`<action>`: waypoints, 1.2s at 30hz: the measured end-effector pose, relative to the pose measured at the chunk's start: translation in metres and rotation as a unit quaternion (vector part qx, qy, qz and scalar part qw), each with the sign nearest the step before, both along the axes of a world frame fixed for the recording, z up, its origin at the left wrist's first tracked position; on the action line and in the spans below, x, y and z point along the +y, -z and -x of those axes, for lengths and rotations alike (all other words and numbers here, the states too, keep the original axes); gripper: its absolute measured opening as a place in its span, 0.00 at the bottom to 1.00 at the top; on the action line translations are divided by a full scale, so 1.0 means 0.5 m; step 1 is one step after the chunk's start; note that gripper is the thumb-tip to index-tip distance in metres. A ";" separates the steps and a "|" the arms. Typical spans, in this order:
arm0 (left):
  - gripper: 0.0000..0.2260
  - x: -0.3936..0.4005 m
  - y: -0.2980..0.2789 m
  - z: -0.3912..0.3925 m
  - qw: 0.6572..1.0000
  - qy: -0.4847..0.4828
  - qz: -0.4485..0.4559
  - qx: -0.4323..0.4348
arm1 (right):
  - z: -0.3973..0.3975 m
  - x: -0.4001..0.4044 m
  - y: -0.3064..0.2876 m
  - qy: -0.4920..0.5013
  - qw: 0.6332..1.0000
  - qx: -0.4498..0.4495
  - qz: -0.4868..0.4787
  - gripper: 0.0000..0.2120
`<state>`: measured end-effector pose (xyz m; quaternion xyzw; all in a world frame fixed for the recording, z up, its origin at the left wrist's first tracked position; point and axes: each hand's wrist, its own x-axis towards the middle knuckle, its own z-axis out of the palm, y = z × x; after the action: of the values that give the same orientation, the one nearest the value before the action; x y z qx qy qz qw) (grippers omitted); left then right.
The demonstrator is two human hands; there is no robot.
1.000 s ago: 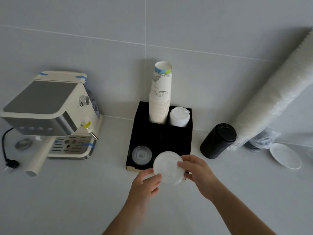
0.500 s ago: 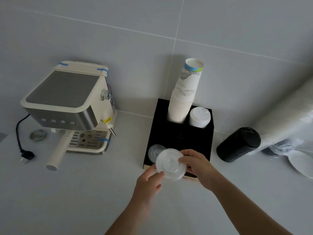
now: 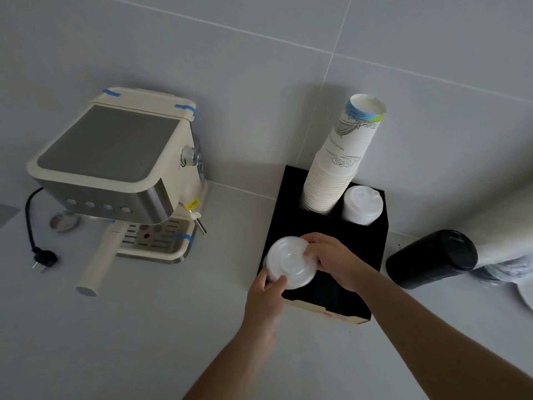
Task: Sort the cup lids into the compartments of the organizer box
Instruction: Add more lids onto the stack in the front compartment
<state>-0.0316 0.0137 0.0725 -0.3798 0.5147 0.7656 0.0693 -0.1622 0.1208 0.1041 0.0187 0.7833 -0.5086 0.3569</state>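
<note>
A black organizer box (image 3: 363, 249) stands against the wall. Its back left compartment holds a stack of paper cups (image 3: 337, 166), its back right one a stack of white lids (image 3: 362, 206). I hold a clear plastic lid (image 3: 290, 264) over the front left compartment. My left hand (image 3: 264, 298) pinches its near edge and my right hand (image 3: 336, 259) grips its right edge. Whatever lies in that compartment is hidden under the lid.
A cream espresso machine (image 3: 121, 174) sits at the left with its portafilter handle (image 3: 99, 261) pointing forward and a black power cord (image 3: 33, 235) beside it. A black stack of lids (image 3: 431, 259) lies right of the box, next to a long sleeve of white lids (image 3: 507, 226).
Both hands have carried the clear lid leftward and toward the box, from in front of it to over the front left compartment. The camera has turned left.
</note>
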 end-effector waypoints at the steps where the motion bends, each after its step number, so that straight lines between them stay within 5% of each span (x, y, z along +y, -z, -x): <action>1: 0.27 0.001 0.003 0.008 1.000 -0.006 -0.004 -0.011 | 0.008 -0.007 0.005 -0.004 1.000 0.000 -0.012 0.14; 9: 0.19 0.001 0.025 0.054 0.998 -0.013 -0.005 -0.056 | 0.035 -0.030 0.028 -0.029 0.998 0.019 -0.059 0.17; 14: 0.25 0.003 0.031 0.059 0.998 -0.001 0.001 -0.060 | 0.021 -0.030 0.056 -0.096 0.968 0.153 -0.176 0.19; 21: 0.23 0.003 0.037 0.063 0.998 0.007 0.014 -0.065 | 0.008 -0.037 0.066 -0.077 0.952 0.222 -0.195 0.16; 26: 0.13 0.001 0.030 0.064 0.997 0.005 0.051 -0.052 | 0.008 -0.041 0.059 -0.131 0.920 0.278 -0.245 0.17; 36: 0.07 -0.019 0.032 0.067 0.993 0.044 0.098 -0.044 | 0.010 -0.036 0.039 -0.184 0.906 0.248 -0.288 0.22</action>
<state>-0.0650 0.0043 0.0568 -0.3950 0.5997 0.6903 0.0882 -0.1674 0.1029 0.0847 -0.1503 0.9485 -0.1744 0.2174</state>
